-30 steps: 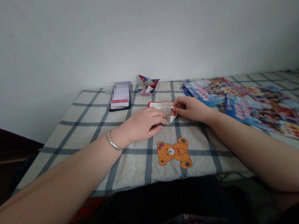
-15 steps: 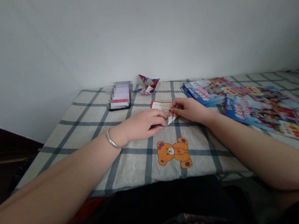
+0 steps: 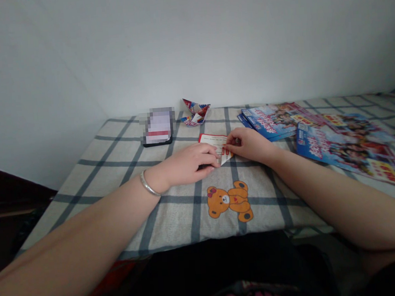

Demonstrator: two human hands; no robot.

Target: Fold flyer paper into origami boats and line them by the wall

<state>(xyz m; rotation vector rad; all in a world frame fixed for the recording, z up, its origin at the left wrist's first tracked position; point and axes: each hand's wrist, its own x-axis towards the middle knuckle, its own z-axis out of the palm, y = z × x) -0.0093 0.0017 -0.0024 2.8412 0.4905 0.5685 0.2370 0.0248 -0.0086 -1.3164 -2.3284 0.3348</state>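
Between my hands a small folded paper (image 3: 212, 139), white with a red edge and red-and-yellow print at its right end, lies on the tablecloth. My left hand (image 3: 190, 163), with a silver bangle at the wrist, rests over the paper's left part, its bent fingertips holding it against the table. At the right end, my right hand (image 3: 250, 145) has thumb and forefinger pinched on the paper's corner. The fingers hide part of the sheet.
A phone (image 3: 157, 126) with a blurred screen lies at the back left. Beside it stands a folded paper shape (image 3: 197, 113). Several printed flyers (image 3: 341, 149) overlap on the right. The checked tablecloth (image 3: 175, 210) bears a bear picture (image 3: 229, 201); a wall (image 3: 211, 48) rises behind.
My right thumb and fingers have shifted slightly on the paper's right end, and its printed corner has tilted a little. My left hand stays almost still.
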